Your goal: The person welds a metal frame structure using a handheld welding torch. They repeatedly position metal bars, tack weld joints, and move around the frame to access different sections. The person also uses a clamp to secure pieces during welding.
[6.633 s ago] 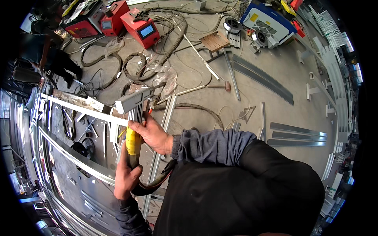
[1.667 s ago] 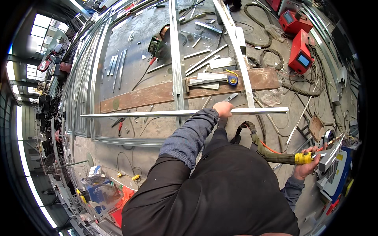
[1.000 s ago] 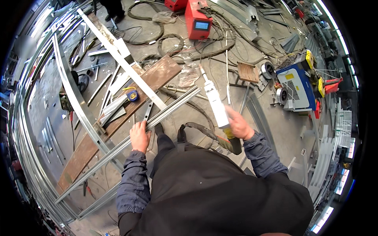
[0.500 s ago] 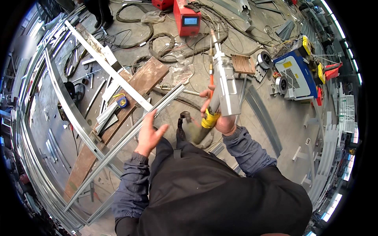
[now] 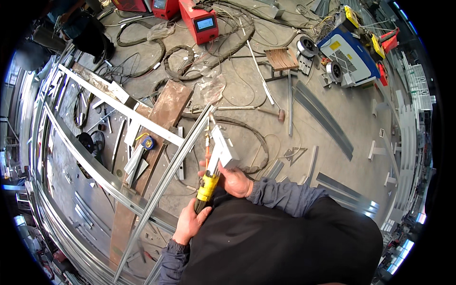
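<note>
- While both your hands are on the torch (image 5: 215,160), it sits in front of your body, a little left of centre, with its head end farther from you.
- Your left hand (image 5: 189,224) is closed around the dark lower end of the handle, just below the yellow tape (image 5: 207,189); some of its fingers are hidden, so its hold may be looser than it looks.
- Your right hand (image 5: 235,183) grips the upper handle from the right, fingertips showing round the far side — it is the nearer one to the white boxy head (image 5: 225,151).
- The handle's long axis runs away from you and slightly right, roughly with the slant of the metal rail (image 5: 161,186).
- The head breaks from that line: it angles back left, across the rail's direction, ending in a narrow nozzle (image 5: 212,119).
- That nozzle is the relation to watch — it appears just beside the rail's far end, though the height between them can't be told.
- Left of it, a white bar (image 5: 128,109) reaches the rail at a steep angle.
</note>
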The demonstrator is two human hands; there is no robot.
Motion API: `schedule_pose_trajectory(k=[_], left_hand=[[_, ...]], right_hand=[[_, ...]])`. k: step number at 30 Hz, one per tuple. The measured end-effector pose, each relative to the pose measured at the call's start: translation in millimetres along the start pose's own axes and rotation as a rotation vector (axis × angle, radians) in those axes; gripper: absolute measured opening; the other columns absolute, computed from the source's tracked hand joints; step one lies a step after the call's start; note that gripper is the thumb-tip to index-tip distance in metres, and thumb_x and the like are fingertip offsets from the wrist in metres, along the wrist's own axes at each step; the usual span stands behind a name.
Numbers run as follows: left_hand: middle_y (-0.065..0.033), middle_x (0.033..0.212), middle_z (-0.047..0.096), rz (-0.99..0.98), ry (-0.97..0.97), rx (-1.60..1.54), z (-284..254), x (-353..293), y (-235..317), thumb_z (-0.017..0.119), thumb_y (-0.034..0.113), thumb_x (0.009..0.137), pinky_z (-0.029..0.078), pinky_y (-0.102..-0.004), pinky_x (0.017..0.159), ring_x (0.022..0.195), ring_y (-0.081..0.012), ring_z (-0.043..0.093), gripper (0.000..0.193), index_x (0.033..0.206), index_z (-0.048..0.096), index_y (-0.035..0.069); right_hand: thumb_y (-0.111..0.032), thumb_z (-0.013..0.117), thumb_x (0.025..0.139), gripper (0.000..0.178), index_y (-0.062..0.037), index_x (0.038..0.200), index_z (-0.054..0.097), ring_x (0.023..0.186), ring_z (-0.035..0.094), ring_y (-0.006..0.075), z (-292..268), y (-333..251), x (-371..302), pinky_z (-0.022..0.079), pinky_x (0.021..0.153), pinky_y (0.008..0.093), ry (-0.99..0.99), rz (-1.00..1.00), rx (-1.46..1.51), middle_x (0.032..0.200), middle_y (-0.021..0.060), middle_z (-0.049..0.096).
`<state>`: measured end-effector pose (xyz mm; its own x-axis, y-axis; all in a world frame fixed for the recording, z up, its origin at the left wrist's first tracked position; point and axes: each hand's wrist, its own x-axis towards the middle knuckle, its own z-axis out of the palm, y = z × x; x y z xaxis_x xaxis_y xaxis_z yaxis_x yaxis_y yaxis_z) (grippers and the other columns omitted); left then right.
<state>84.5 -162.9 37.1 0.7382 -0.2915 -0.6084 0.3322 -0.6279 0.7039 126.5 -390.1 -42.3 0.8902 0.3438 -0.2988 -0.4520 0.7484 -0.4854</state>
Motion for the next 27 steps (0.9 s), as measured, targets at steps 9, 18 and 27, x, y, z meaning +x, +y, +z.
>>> schedule_pose_trajectory(k=[9,18,27], left_hand=[[-0.0306,0.100,0.073,-0.033,0.018,0.072,5,4,-33,0.077,0.042,0.100,0.055,-0.0536,0.081,0.101,-0.0529,0.069,0.050,0.119,0.062,-0.001],[-0.0305,0.099,0.074,-0.043,0.044,0.109,12,14,-39,0.076,0.043,0.100,0.055,-0.0538,0.082,0.101,-0.0528,0.070,0.050,0.120,0.063,-0.001],[-0.0302,0.098,0.074,-0.034,0.057,0.062,13,15,-34,0.077,0.045,0.100,0.056,-0.0536,0.081,0.100,-0.0524,0.071,0.053,0.121,0.063,-0.001]], right_hand=[[-0.052,0.053,0.114,0.060,-0.0102,0.157,0.047,0.124,0.067,0.0236,-11,43,11,0.054,0.108,0.0442,0.126,0.047,0.085,0.143,0.0094,0.065],[-0.056,0.053,0.113,0.062,-0.0106,0.155,0.050,0.124,0.067,0.0247,-27,51,17,0.055,0.105,0.0454,0.137,0.032,0.064,0.143,0.0097,0.065],[-0.058,0.057,0.111,0.064,-0.0098,0.153,0.052,0.123,0.068,0.0238,-26,49,20,0.056,0.104,0.0445,0.166,0.057,0.062,0.142,0.0086,0.066]])
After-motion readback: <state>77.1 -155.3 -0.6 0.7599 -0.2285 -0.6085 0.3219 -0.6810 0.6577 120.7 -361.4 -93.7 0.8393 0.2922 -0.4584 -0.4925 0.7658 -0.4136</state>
